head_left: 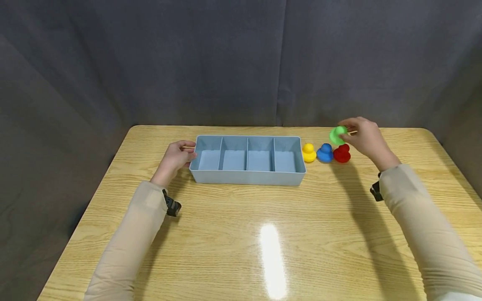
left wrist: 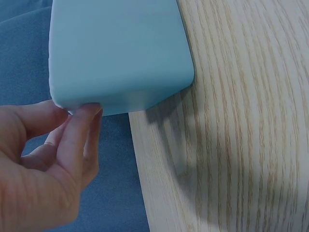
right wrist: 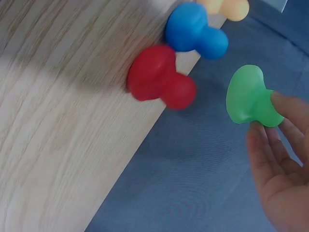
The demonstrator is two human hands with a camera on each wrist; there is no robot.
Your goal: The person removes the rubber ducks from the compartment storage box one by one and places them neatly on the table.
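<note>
Right hand pinches green piece aloft, grip clear only from right wrist. Left hand fingertips touch tray end, loosely curled.

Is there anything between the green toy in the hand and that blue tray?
Yes. The red toy, blue toy and yellow toy stand in a row on the table between the green toy, held above them by the right hand, and the tray.

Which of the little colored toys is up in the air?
The green toy. The right hand holds it above the table, while the yellow, blue and red ones sit in a row.
</note>
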